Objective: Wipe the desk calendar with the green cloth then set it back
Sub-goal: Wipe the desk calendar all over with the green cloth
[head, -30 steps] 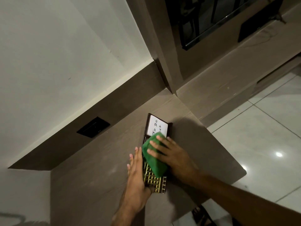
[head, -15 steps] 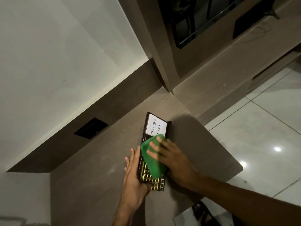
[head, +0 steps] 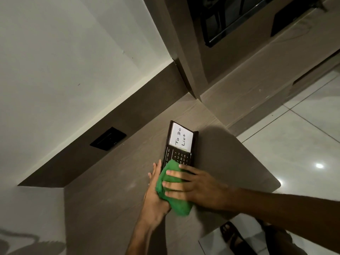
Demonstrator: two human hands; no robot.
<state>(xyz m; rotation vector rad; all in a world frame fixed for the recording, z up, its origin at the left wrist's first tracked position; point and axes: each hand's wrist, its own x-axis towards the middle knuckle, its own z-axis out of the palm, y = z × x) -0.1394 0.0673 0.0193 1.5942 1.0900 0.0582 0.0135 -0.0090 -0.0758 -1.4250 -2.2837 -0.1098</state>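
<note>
The dark desk calendar [head: 181, 144] lies flat on the brown desk [head: 114, 190], with a white "To Do List" card at its far end and date numbers below it. A folded green cloth [head: 173, 192] covers the calendar's near half. My right hand [head: 198, 188] lies flat on the cloth, fingers spread and pressing it down. My left hand [head: 154, 196] rests edge-on against the calendar's left side, steadying it. The near end of the calendar is hidden under the cloth and hands.
A black wall socket [head: 108, 138] sits in the dark strip behind the desk. The desk's right edge drops to a glossy tiled floor [head: 294, 153]. A dark sandal [head: 233, 236] shows below the desk's near corner. A cabinet with a dark glass panel [head: 230, 24] stands beyond.
My right hand has slid the green cloth toward me along the calendar, uncovering the month and date rows near the card. My left hand stays at the calendar's left side.
</note>
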